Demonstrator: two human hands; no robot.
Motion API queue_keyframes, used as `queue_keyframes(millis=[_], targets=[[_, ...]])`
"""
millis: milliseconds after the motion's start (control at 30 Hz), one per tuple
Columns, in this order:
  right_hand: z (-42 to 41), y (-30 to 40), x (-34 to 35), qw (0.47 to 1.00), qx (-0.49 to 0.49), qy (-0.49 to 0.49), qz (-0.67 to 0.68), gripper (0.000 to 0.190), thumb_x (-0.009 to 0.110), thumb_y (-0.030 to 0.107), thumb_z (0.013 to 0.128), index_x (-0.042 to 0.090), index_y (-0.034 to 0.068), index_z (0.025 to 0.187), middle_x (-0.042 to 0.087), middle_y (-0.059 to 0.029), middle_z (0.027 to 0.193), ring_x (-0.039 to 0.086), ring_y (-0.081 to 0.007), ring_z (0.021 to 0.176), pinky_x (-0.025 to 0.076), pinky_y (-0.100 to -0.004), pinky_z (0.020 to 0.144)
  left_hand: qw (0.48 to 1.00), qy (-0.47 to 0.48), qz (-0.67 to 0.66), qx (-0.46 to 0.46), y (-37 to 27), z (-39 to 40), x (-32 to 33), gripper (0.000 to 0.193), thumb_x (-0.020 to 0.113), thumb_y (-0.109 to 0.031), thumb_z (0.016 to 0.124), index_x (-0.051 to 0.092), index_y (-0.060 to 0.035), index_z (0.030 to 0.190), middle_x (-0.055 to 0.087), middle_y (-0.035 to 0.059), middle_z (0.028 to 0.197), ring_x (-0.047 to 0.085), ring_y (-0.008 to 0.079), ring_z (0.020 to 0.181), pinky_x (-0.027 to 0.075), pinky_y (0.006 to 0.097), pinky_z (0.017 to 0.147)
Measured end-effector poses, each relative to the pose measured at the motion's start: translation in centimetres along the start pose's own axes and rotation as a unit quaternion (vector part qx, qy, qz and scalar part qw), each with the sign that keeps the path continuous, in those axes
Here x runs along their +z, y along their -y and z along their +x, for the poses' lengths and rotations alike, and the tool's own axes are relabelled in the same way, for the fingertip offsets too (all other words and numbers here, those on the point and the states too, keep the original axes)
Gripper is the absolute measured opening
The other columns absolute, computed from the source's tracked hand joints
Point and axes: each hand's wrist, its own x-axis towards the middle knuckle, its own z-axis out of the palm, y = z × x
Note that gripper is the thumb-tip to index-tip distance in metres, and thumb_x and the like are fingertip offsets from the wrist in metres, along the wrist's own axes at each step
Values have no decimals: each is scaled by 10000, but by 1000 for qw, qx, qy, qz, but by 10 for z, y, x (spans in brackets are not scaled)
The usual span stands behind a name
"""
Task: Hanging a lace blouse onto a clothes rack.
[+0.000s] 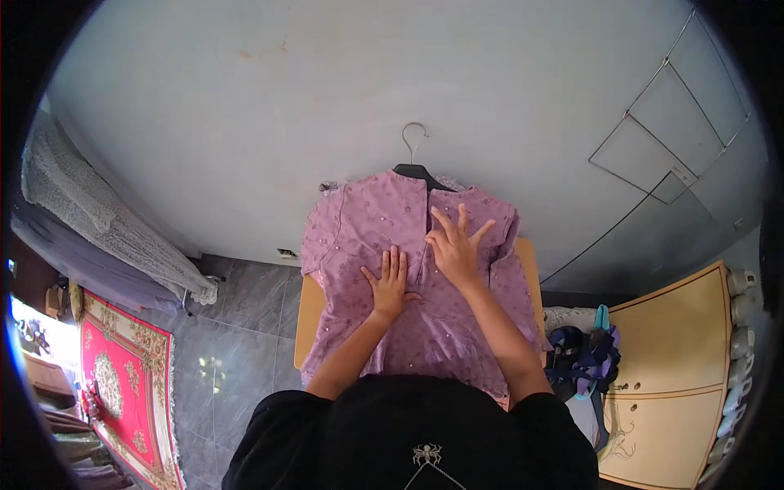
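A pink-mauve short-sleeved garment with small beads and a flower pattern lies spread over a light wooden table. A black hanger with a metal hook shows at its neck opening, the hook towards the wall. My left hand rests on the garment's front with its fingers spread, left of the centre slit. To the right of that slit, my right hand is over the upper front with its fingers apart. Neither hand grips anything. My forearms lie across the lower part of the garment, and its bottom edge is partly hidden by my body.
A pale wall stands behind the table. Sheer curtains hang at the left, above a grey tiled floor and a red patterned rug. At the right are a wooden cabinet, a pile of dark cloth and a wire grid.
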Motion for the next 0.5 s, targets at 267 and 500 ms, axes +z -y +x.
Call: queue_keyframes(millis=[267,500], targets=[[29,-6,-4,999,20,-30,9,61,585,195,801,577,155,756,393,65,1301,206,-345,1308,-81,-724,900,1000,-20,19,5,0,-2,-1,1175,634,-630,490,154,-28,1378,72,149,1459,49,287,1353,-22,733,901],[41,-12,-4,998,14,-54,3,81,564,216,809,548,155,759,395,74,1301,221,-344,1305,-71,-758,863,1000,3,22,-1,-1,-1,-3,1159,619,-641,500,169,-28,1374,75,146,1458,59,285,1351,-7,736,900]])
